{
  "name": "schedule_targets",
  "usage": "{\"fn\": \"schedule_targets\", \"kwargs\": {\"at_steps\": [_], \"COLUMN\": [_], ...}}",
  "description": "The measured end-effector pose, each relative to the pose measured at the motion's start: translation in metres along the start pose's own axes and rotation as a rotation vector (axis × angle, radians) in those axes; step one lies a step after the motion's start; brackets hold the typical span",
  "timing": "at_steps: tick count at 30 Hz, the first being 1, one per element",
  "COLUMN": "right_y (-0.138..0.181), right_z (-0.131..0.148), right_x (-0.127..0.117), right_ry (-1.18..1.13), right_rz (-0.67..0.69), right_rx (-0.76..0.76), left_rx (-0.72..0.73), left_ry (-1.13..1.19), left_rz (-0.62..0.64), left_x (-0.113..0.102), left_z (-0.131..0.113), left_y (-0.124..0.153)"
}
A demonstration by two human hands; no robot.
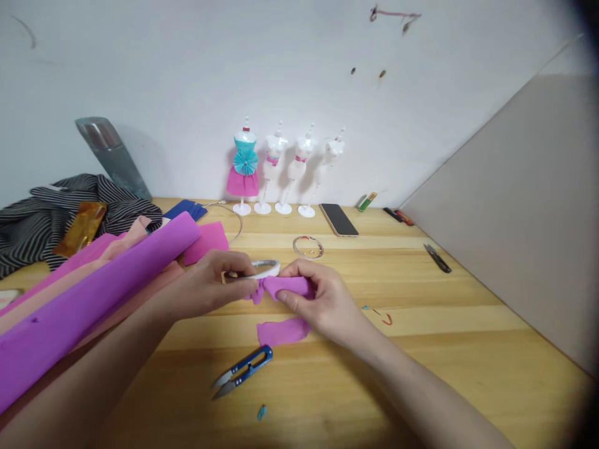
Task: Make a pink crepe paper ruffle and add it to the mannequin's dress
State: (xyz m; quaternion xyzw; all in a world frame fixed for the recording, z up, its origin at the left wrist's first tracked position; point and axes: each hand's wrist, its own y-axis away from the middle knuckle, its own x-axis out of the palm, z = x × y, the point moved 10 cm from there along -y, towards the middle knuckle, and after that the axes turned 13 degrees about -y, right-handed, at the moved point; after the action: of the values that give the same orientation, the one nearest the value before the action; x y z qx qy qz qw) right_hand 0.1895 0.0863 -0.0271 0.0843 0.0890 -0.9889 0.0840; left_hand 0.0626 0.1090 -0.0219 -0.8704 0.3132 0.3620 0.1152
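Note:
My left hand (pixel 213 284) pinches the gathered end of a purple crepe paper strip (pixel 291 285). A roll of white tape (pixel 267 269) stands out from between the same fingers. Thumb and fingers of my right hand (pixel 318 296) close on the strip's flat part, just right of the gathers. Whether my right fingertips touch the tape is hard to see. Below my hands, a second purple crepe paper piece (pixel 283 331) lies on the wooden table (pixel 397 386). Blue thread snips (pixel 243 371) rest in front of it, with a small teal scrap (pixel 262 412) nearby.
Several small white dress forms (pixel 306 149) stand along the wall, the leftmost in a pink skirt (pixel 242 181). Rolled crepe paper (pixel 100 305) and striped cloth (pixel 28 231) fill the left side. A phone (pixel 339 220), clear ring dish (pixel 308 247) and black cutter (pixel 438 258) lie beyond.

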Motion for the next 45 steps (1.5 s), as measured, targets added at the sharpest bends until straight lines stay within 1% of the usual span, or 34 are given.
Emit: {"fn": "schedule_targets", "kwargs": {"at_steps": [2, 5, 10, 13, 17, 23, 26, 29, 34, 38, 45], "right_y": [0.001, 0.001, 0.002, 0.004, 0.005, 0.010, 0.012, 0.012, 0.008, 0.007, 0.004], "right_z": [0.005, 0.009, -0.005, -0.012, -0.012, 0.010, 0.015, 0.017, 0.023, 0.026, 0.019], "right_x": [0.000, 0.001, 0.005, 0.008, 0.012, 0.007, 0.008, 0.007, -0.001, -0.012, -0.003], "right_ry": [0.027, -0.008, -0.165, -0.199, -0.173, 0.082, 0.137, 0.151, 0.094, 0.085, 0.050], "right_rz": [-0.001, 0.005, -0.008, -0.024, -0.033, -0.118, -0.133, -0.135, -0.076, -0.104, -0.042], "right_rx": [-0.032, -0.048, 0.082, 0.098, 0.050, -0.198, -0.254, -0.259, -0.227, -0.231, -0.190], "left_rx": [-0.020, -0.035, -0.039, -0.027, -0.027, -0.028, -0.017, 0.010, 0.021, 0.002, 0.000], "left_ry": [0.037, 0.069, 0.068, 0.069, 0.092, 0.140, 0.169, 0.175, 0.118, 0.069, 0.054], "left_rz": [0.055, 0.073, 0.069, 0.061, 0.055, 0.074, 0.083, 0.080, 0.076, 0.059, 0.085], "left_x": [0.004, 0.006, 0.007, 0.007, 0.008, 0.009, 0.011, 0.010, 0.008, 0.007, 0.011], "left_z": [0.002, 0.004, 0.002, -0.001, 0.000, 0.000, -0.001, 0.000, 0.004, 0.006, 0.002], "left_y": [0.000, -0.001, -0.002, -0.003, -0.004, -0.004, -0.004, -0.005, -0.005, -0.006, -0.005]}}
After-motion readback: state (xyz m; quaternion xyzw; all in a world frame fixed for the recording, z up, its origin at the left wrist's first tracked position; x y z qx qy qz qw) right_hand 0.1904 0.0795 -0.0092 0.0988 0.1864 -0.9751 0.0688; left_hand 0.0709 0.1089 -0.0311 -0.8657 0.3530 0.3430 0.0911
